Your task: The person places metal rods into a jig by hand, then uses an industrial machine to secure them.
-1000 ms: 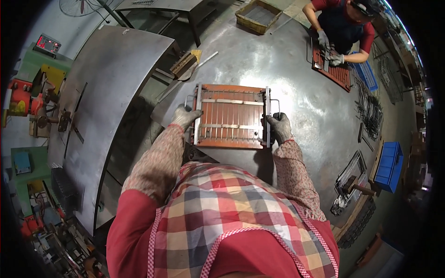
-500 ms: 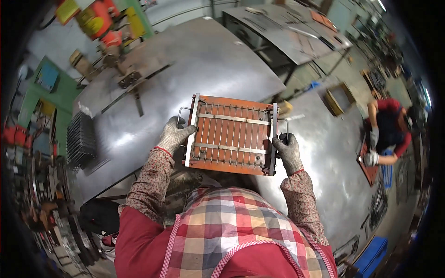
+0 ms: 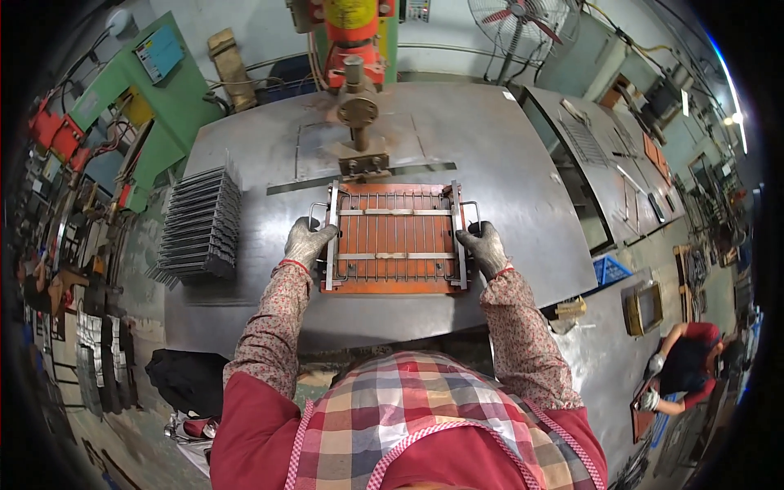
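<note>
Both my hands, in grey gloves, grip an orange-red plate jig (image 3: 394, 284) by its two sides. Across the jig lies a wire grid (image 3: 396, 229) of thin parallel rods, with two flat metal strips over them and a metal bar at each end. My left hand (image 3: 309, 242) is closed on the left edge, its thumb on top next to a bent wire handle. On the right edge my right hand (image 3: 487, 247) is closed in the same way. Just beyond the jig's far edge stands the machine's lower metal block (image 3: 364, 166). The fingers under the jig are hidden.
The jig is over a broad metal table (image 3: 523, 204). A stack of wire racks (image 3: 200, 224) stands at its left. A red and yellow machine head (image 3: 351, 33) rises at the far side. A co-worker (image 3: 690, 367) handles an orange plate at another table on the right. Behind is a fan (image 3: 518, 20).
My view and body have turned left, so the machine head now stands straight in front. The jig has come round with both hands to lie before the machine's metal block.
</note>
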Demonstrator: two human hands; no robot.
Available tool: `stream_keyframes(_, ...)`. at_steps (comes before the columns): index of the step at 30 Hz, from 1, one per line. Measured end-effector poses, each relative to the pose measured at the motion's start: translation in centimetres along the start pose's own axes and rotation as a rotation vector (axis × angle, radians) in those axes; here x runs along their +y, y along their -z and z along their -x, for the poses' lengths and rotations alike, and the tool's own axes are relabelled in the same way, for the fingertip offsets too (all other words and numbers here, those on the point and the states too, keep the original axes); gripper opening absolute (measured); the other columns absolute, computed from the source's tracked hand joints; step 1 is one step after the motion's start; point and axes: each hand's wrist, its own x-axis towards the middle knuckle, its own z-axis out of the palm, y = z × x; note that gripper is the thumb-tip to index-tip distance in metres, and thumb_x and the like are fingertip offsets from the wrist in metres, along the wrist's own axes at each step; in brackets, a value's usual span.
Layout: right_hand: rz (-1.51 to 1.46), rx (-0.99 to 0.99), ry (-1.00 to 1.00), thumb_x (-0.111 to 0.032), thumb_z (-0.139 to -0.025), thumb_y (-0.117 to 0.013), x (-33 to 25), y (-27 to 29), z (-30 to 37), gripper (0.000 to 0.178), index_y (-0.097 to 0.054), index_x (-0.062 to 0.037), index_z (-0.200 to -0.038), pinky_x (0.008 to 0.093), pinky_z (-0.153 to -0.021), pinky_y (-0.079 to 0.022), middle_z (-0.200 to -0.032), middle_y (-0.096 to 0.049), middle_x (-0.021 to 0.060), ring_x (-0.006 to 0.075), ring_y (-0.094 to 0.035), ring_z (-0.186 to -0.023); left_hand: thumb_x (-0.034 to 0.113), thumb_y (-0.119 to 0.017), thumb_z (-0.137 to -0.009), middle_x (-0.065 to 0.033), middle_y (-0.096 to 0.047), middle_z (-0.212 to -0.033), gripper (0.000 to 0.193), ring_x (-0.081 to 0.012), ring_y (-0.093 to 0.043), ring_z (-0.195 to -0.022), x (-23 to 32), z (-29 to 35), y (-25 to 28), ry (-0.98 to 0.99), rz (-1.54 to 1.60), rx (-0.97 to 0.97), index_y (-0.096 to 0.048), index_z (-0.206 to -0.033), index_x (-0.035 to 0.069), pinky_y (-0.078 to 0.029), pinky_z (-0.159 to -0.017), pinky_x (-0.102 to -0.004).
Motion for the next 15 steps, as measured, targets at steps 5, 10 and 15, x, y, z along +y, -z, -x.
stream_keyframes(5,-0.061,-0.114,0.042,-0.027,-0.075,-0.072,-2.5,-2.8,-4.5,0.042,-0.049,0.0021,-0.097,0.0339,-0.054,-0.049,-0.078,-0.057,0.011,0.0196,-0.057,-0.066,0.039,-0.073,-0.063,-0.0187,-0.062,-0.092,0.056,-0.0293,-0.062,-0.085,-0.3,-2.8,1.9,0.03,0.006,0.11,-0.055,-0.099,-0.001,-0.048,-0.078,-0.0368)
stream_keyframes(10,-0.009,-0.125,0.019,-0.027,-0.077,-0.069,-3.7,-4.3,-7.3,0.044,-0.051,0.0015,-0.105,0.0341,-0.053,-0.049,-0.083,-0.057,0.0105,0.0197,-0.057,-0.066,0.039,-0.072,-0.063,-0.0198,-0.062,-0.092,0.057,-0.0304,-0.062,-0.085,0.8,-4.1,2.7,0.102,-0.023,0.089,-0.055,-0.098,-0.002,-0.048,-0.078,-0.0374)
stream_keyframes(15,0.038,-0.145,-0.003,-0.031,-0.077,-0.069,-4.5,-4.8,-9.9,0.054,-0.049,0.0029,-0.114,0.0362,-0.057,-0.051,-0.087,-0.06,0.0145,0.0233,-0.06,-0.07,0.038,-0.073,-0.063,-0.0206,-0.062,-0.094,0.061,-0.0293,-0.062,-0.084,0.5,-6.5,2.7,0.118,-0.01,0.036,-0.055,-0.103,-0.004,-0.048,-0.078,-0.0379)
